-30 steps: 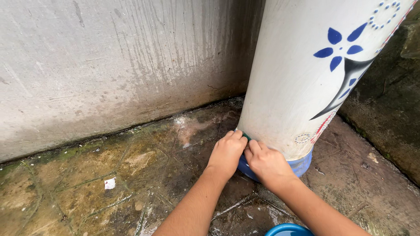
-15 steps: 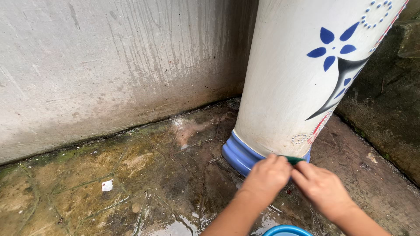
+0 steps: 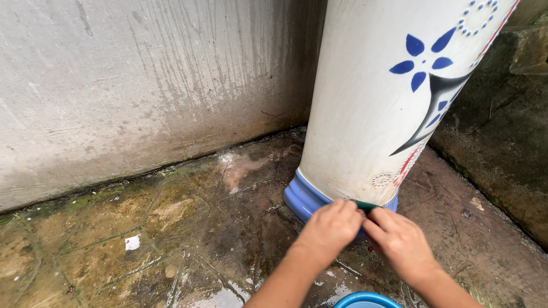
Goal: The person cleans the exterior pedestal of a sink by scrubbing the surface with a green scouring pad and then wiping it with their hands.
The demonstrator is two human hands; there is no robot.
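Green scrubbing pad (image 3: pixel 366 205): only a thin edge shows between the left hand (image 3: pixel 331 228) and right hand (image 3: pixel 399 242); the rest is covered by the fingers, kind of pad unclear.
Large white jar (image 3: pixel 371 102): top cut off by the upper edge; its painted flower pattern runs out of view at the right.
Blue base ring (image 3: pixel 299 197): front stretch hidden behind both hands.
Blue basin (image 3: pixel 365 299): only a rim arc shows at the bottom edge.
White scrap (image 3: pixel 132 242) on the wet floor: too small to identify.

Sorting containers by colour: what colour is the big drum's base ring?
Blue base ring, under a white body; head view.
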